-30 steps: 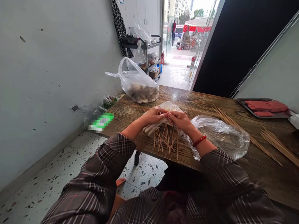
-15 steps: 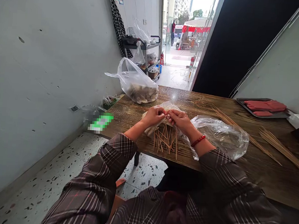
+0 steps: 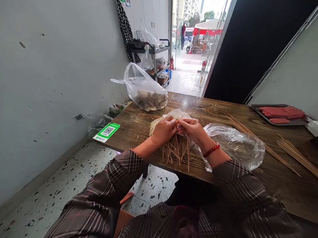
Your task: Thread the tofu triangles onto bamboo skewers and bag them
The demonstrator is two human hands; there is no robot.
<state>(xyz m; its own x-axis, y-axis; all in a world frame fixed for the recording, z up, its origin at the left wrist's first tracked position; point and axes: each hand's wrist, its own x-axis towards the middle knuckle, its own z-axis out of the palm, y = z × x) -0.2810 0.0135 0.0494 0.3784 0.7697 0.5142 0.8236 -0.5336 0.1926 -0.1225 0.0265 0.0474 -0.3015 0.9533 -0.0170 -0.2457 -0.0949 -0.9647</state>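
My left hand (image 3: 164, 130) and my right hand (image 3: 193, 129) meet fingertip to fingertip over the table. Both have their fingers closed in a pinch; whatever small thing sits between them is too hidden to name. Beneath and behind them lies a pale plastic bag (image 3: 155, 126), its contents mostly covered by my hands. Several thin wooden skewers (image 3: 177, 151) stick out from under my hands towards the table's front edge, fanned loosely. A crumpled clear plastic bag (image 3: 236, 146) rests beside my right forearm.
On the wooden table (image 3: 136, 126) stand a bag of pale brownish pieces (image 3: 152, 99), bundles of long skewers (image 3: 295, 154) and a dark tray (image 3: 284, 122) with pinkish-red slabs. A green QR-code card (image 3: 107, 131) lies at the left corner. Beyond is a shelf cart (image 3: 155, 51).
My left hand has turned and come slightly lower, its back now facing up more, and sits against my right fingertips. My right hand has barely moved.
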